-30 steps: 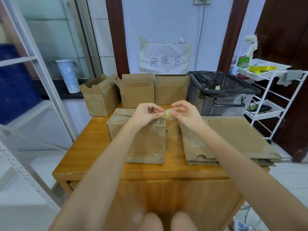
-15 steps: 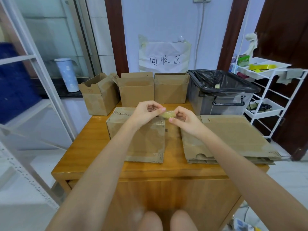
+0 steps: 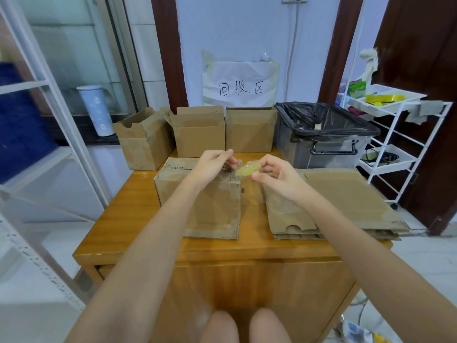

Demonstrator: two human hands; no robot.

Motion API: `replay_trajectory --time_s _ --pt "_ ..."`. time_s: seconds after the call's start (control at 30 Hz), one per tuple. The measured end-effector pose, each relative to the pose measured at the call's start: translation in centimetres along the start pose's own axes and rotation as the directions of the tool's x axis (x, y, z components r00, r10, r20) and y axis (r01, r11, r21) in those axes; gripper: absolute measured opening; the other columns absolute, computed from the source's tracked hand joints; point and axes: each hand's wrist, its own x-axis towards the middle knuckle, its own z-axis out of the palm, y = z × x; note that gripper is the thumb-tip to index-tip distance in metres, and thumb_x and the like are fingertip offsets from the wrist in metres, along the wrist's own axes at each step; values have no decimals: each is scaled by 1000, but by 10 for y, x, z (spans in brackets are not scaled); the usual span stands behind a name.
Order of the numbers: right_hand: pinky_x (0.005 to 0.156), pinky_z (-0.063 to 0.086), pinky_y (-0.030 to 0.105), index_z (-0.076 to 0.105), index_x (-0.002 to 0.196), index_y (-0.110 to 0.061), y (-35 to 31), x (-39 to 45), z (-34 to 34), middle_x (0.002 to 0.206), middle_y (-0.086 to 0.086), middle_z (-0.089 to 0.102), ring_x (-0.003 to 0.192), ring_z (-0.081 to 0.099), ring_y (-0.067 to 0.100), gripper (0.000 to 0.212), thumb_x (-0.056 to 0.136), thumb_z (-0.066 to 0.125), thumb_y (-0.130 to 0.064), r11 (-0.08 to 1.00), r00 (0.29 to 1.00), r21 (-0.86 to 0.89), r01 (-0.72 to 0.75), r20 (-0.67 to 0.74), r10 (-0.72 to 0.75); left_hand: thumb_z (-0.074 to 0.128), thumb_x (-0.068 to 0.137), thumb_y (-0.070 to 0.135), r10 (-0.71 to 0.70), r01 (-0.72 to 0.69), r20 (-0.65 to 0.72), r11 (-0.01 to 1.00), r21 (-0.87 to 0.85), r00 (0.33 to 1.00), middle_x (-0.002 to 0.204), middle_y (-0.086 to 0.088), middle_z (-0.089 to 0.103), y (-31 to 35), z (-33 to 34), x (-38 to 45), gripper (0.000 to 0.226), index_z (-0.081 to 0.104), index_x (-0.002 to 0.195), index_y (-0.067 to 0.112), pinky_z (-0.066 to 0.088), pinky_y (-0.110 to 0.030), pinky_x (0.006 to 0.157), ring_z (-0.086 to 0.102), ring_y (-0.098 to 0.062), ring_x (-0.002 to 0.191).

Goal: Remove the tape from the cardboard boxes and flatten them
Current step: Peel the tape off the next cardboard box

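A crumpled wad of yellowish tape (image 3: 248,168) hangs above the table between my hands. My right hand (image 3: 274,175) pinches it at its right end. My left hand (image 3: 214,164) has its fingers curled close to the wad's left end, and whether they still touch the tape is unclear. Below them a cardboard box (image 3: 205,206) lies on the wooden table (image 3: 128,219), partly under my left forearm. Right of it sits a stack of flattened cardboard (image 3: 346,206). Three upright open boxes (image 3: 197,134) stand along the far edge.
A grey bin lined with a black bag (image 3: 321,137) stands at the table's far right, with a bit of tape inside. A white wire cart (image 3: 390,144) stands further right. A metal shelf frame (image 3: 49,120) rises on the left. My knees show at the bottom.
My hands have drawn slightly apart, and the tape wad now sits mostly in my right hand's pinch. Both hands stay above the box on the table.
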Motion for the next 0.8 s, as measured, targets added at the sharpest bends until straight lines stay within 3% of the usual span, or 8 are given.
replay_trajectory --time_s 0.1,0.23,0.43,0.53,0.63,0.8 --pt "85 50 25 56 97 4 0 -6 0 97 17 66 90 64 21 16 89 64 -7 999 1000 -29 20 -3 -20 44 102 24 -2 1 3 1000 26 1000 83 -5 71 -1 1 2 34 70 88 7 48 -18 79 64 -10 79" --pt "83 46 15 58 93 -2 -2 -15 1 91 4 65 86 62 7 11 88 66 -8 993 997 -91 75 -4 -75 45 101 21 3 -3 0 999 40 1000 84 -7 71 -2 1 2 32 70 87 7 48 -21 84 65 -12 80" --pt "88 48 18 61 90 -15 -6 -25 2 88 -8 65 88 63 3 11 87 68 -8 979 990 -151 136 -25 -141 44 101 14 11 -11 -4 998 67 1000 80 -6 69 -1 2 0 31 69 85 4 46 -9 74 64 -10 78" --pt "89 49 21 61 89 -19 -5 -31 4 87 -15 66 88 63 4 13 87 68 -8 976 988 -160 144 -40 -152 45 100 14 10 -9 -10 996 87 1000 78 -3 69 -2 3 1 33 69 79 9 45 -12 79 64 -10 80" --pt "91 50 25 64 92 -11 -1 -41 5 90 -8 67 90 64 9 9 86 68 -17 970 985 -186 158 -38 -167 45 99 14 12 -10 -16 993 118 1000 76 -1 70 -3 5 1 34 69 75 13 42 -9 76 64 -9 81" --pt "93 49 24 64 95 -5 7 -59 7 93 0 68 93 64 9 30 84 63 -34 974 990 -186 133 -29 -140 45 98 11 8 -5 -28 995 104 1000 77 -4 70 -1 4 -1 33 69 76 9 37 5 65 63 -6 85"
